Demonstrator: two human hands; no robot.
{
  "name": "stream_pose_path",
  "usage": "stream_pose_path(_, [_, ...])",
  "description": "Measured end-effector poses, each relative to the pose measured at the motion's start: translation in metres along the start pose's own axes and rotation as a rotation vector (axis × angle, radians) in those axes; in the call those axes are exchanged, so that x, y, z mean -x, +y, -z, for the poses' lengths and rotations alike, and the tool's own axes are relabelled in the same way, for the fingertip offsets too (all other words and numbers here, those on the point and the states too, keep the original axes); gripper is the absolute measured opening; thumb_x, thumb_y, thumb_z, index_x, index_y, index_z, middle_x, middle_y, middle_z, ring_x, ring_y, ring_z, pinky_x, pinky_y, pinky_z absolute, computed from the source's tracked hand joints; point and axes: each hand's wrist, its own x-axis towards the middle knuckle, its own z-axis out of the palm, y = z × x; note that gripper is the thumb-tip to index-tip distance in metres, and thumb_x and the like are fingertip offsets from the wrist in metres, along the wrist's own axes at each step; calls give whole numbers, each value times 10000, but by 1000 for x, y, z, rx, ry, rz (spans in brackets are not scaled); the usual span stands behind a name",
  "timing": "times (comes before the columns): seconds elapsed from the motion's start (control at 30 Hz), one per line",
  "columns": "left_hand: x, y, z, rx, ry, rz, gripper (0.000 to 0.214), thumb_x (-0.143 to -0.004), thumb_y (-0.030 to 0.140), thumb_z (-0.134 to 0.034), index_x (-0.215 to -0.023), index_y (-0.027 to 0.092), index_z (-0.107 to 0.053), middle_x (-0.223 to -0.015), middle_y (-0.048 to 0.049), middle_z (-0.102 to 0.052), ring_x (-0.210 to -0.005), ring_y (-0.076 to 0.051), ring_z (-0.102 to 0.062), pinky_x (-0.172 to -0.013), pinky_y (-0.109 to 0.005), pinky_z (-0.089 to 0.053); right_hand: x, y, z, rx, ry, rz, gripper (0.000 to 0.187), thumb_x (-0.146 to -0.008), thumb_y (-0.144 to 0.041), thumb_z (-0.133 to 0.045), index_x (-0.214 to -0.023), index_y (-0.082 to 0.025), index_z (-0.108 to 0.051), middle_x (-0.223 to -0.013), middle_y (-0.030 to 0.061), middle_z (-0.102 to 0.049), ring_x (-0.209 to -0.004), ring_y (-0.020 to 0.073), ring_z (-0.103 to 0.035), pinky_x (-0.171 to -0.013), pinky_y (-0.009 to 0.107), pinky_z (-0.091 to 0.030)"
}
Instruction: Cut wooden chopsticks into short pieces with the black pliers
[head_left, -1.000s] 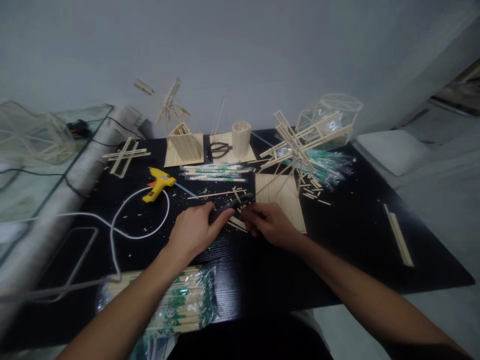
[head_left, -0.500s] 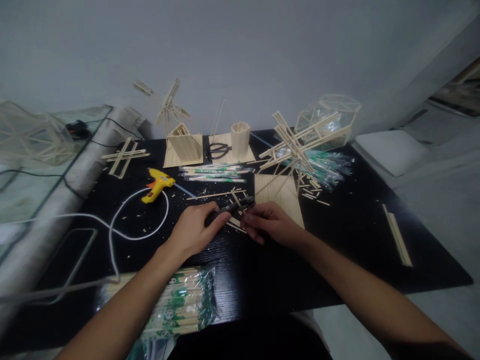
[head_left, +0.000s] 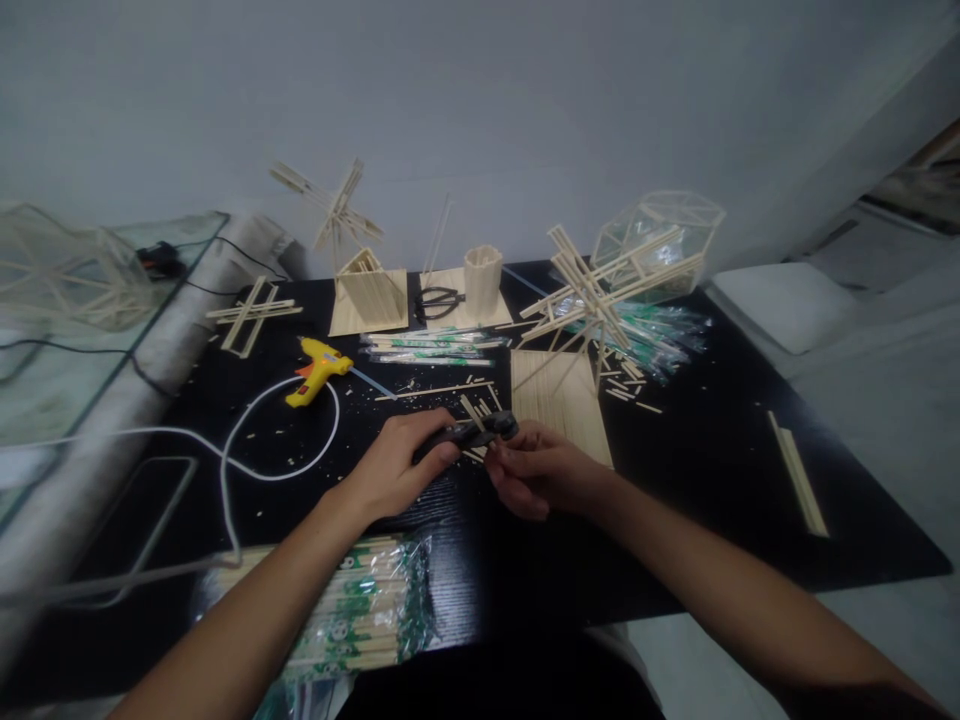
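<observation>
Black pliers (head_left: 480,431) are gripped in the left hand (head_left: 401,460), and a thin wooden stick (head_left: 472,411) set across their head above the surface (head_left: 675,520) appears pinched by the right hand (head_left: 546,468), whose fingertips (head_left: 501,462) could be nipped if the pliers were closed with them so near.

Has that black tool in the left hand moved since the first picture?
Yes, the black tool has shifted slightly toward the person, judged against the flat wooden panel.
</observation>
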Motion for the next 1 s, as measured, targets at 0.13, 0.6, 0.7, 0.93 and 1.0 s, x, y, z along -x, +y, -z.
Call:
stream_pose_path(0.13, [0,-1,0,-30,21,0,469,-1012,567,-371,-916,182,-620,-819,-23,-637,-763,-188,-597,-722,-300,-412,-2,2,5,49,2,5,348,-892,-474,-734,-830,-137,-673,-515,-46,-583,-383,74,-484,-434,199,-411])
stream_pose_path(0.6, [-2,7,0,-565,-64,304,605,-934,751,-345,-767,216,-572,-731,-65,-676,-696,-251,-652,-612,-328,-354,0,-25,21,176,174,-33,388,-836,-398,-750,-1149,-187,-659,-1184,113,-686,-921,272,-754,-649,342,-641])
stream_pose_path(0.7, [-2,10,-3,-614,-109,323,659,-916,790,-308,-777,216,-600,-758,-84,-707,-719,-280,-678,-600,-334,-357,-1,-23,15,181,284,-74,311,-894,-418,-691,-1066,-159,-683,-1087,108,-722,-799,225,-763,-671,337,-642])
stream_pose_path(0.93, [-3,18,-6,-659,-127,397,740,-886,834,-257,-719,219,-633,-707,-94,-706,-690,-293,-687,-587,-338,-371,-2,-23,10,195,356,-138,242,-934,-377,-647,-972,-143,-695,-922,83,-733,-713,212,-769,-642,317,-646])
stream_pose_path(1.0, [-4,18,-7,-670,-119,427,763,-870,852,-252,-702,219,-646,-690,-97,-697,-669,-293,-683,-584,-343,-376,-2,-23,11,193,373,-135,226,-930,-367,-654,-947,-145,-691,-913,79,-732,-702,213,-770,-633,317,-648])
